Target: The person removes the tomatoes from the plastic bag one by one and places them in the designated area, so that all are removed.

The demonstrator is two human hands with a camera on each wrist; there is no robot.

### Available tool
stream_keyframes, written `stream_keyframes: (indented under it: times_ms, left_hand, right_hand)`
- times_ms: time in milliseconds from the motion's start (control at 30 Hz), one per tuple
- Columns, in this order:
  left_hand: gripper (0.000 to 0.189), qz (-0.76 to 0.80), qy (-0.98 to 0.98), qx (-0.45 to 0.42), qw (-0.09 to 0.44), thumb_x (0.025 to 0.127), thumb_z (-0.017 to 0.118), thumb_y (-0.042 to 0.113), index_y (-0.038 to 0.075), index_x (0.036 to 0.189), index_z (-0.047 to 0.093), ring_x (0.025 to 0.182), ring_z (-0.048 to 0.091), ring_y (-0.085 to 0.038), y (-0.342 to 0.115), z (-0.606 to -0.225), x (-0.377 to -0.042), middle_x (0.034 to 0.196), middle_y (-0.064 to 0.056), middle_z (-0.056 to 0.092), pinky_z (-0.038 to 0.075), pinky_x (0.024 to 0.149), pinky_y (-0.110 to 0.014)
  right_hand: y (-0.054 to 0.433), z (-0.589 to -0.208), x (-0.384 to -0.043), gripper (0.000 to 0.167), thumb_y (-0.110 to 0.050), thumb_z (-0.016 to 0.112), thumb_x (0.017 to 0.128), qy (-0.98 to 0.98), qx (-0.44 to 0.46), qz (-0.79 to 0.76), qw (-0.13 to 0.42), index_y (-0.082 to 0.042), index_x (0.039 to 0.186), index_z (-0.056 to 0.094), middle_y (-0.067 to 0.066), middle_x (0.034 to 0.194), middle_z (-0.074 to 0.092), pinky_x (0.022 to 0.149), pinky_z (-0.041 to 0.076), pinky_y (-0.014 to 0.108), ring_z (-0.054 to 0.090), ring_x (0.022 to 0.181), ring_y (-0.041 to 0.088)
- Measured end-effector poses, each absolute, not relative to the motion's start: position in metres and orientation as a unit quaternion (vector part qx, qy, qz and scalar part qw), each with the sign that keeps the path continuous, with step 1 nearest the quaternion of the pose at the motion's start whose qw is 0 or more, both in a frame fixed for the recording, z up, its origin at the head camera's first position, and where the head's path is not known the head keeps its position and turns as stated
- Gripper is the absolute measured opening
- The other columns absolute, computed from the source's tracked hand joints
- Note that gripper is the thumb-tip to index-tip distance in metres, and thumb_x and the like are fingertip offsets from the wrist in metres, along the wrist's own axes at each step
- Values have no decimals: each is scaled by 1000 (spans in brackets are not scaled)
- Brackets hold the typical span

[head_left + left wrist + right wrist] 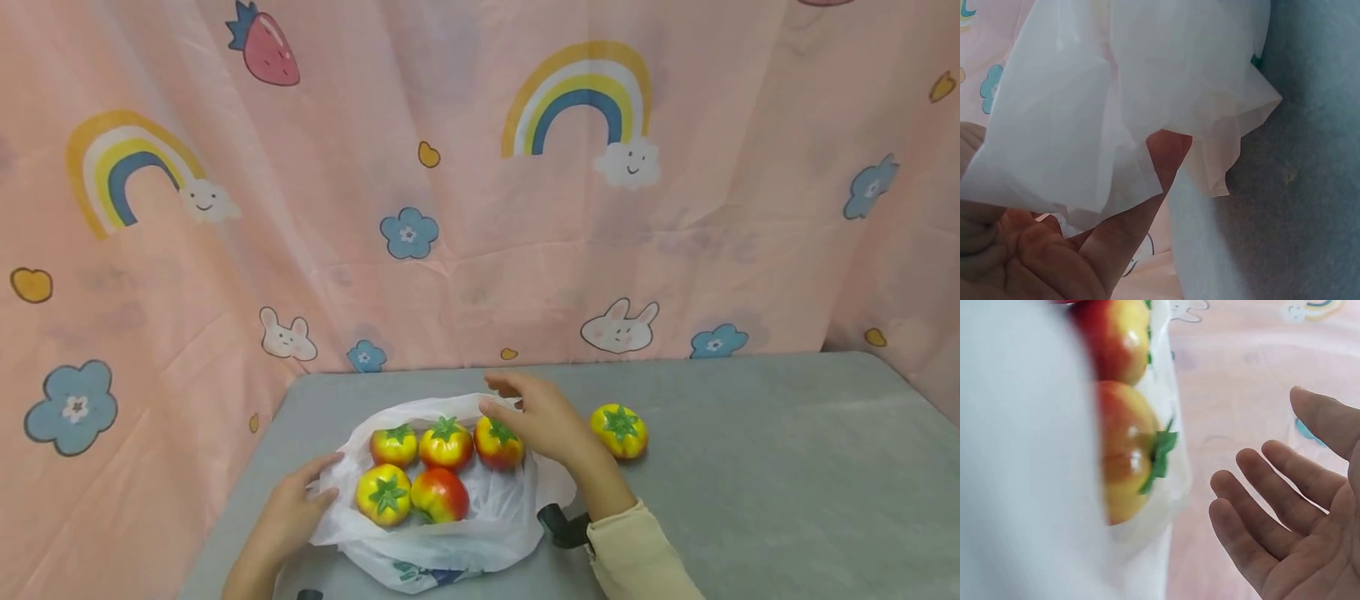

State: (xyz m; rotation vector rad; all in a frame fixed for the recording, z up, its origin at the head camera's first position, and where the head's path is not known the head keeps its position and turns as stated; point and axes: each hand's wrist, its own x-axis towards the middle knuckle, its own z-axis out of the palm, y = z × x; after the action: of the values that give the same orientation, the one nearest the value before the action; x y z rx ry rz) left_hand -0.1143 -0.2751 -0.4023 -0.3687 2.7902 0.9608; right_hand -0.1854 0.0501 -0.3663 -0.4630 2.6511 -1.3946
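A white plastic bag (480, 546) lies with its mouth spread wide, and several yellow-and-red tomatoes (446, 448) with green star-shaped leaf tops sit inside it. At the bag's left side my left hand (288, 512) holds the rim; in the left wrist view the thin plastic (1079, 119) passes between thumb and fingers, hiding part of them. Over the back right rim is my right hand (543, 417), fingers spread and holding nothing, just above the rightmost tomato (498, 446). The right wrist view shows its palm and straight fingers apart from a tomato (1125, 453).
Another tomato (619, 432) lies on the grey table (780, 475), outside the bag and to the right of my right hand. A pink patterned curtain (480, 275) hangs along the table's back edge. A black strap mount (562, 527) sits by the right wrist.
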Motion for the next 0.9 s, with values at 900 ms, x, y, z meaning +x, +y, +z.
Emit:
stream_keyframes:
  times_ms: [900]
  left_hand:
    - [51,333,930,-131,89,96,58,7,13,146,50,140,37,-52,-274,-403,-114,152,-28,42,33,111,-69]
  right_hand:
    - [54,-424,-182,81,-30,87,75,906,-113,-391,116,-16,146,50,9,147,54,113,42,56,54,131,31]
